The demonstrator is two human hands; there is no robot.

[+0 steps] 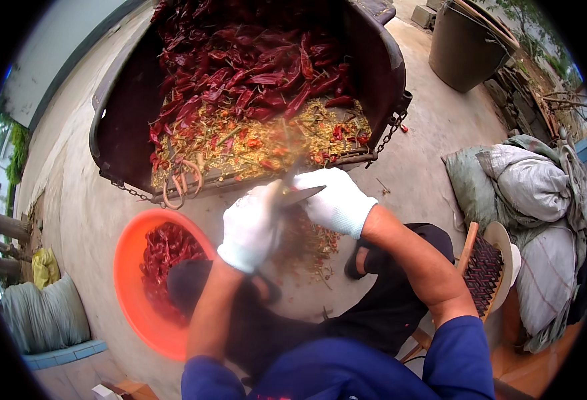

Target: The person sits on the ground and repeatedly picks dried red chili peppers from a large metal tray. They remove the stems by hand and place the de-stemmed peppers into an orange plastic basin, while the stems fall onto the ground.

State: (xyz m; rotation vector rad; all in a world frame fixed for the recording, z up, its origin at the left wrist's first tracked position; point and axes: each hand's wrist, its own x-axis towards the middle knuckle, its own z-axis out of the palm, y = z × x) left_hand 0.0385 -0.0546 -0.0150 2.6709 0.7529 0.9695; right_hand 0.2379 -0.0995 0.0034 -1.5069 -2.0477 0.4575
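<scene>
My left hand (251, 222), in a white knit glove and blurred by motion, is closed around a bladed tool. Its pointed metal blade (303, 195) reaches rightward in front of my right hand (331, 200), also gloved. The right fingers are curled close to the left ones; what they hold is hidden or blurred. Just beyond the hands is the open end of a dark metal cart bed (381, 65). Dried red chili peppers (268, 70) are heaped inside, with yellow seeds and stem bits (243, 150) toward the near edge. Scissors (183, 182) with looped handles rest at that edge.
An orange basin (128, 280) of red chili pieces (168, 260) stands by my left knee. Chains (391, 135) hang at the cart's corners. To the right are stuffed sacks (528, 185), a woven-seat chair (483, 270) and a large bucket (468, 50). Debris (323, 250) litters the concrete between my feet.
</scene>
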